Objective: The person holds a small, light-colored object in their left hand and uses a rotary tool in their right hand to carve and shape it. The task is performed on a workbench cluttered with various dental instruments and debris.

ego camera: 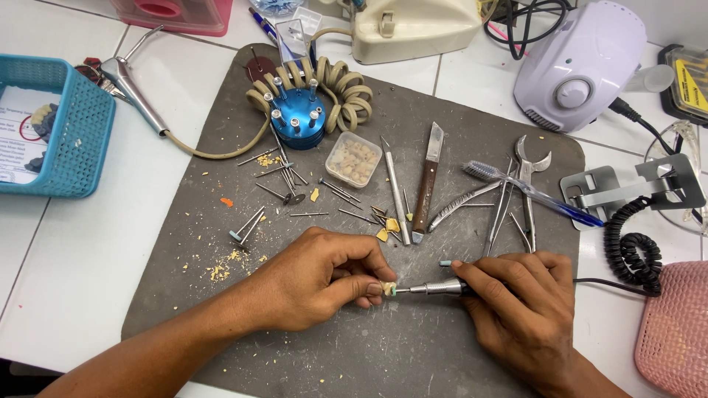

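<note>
On a grey mat [457,354] laid over the white tiled worktop [88,280], the left hand [317,280] pinches a small pale piece [388,288] between thumb and fingertips. The right hand [520,298] grips a metal rotary handpiece [435,289], its tip touching that piece. Beyond the hands lie a wooden-handled knife [426,184], a toothbrush [527,193], pliers [528,184] and loose burs [284,193]. A blue round bur stand [296,118] sits inside a coiled beige cord [346,85], beside a small clear box [353,158]. A lilac motor unit [579,63] stands at the far right, a blue basket [74,125] at the left edge.
</note>
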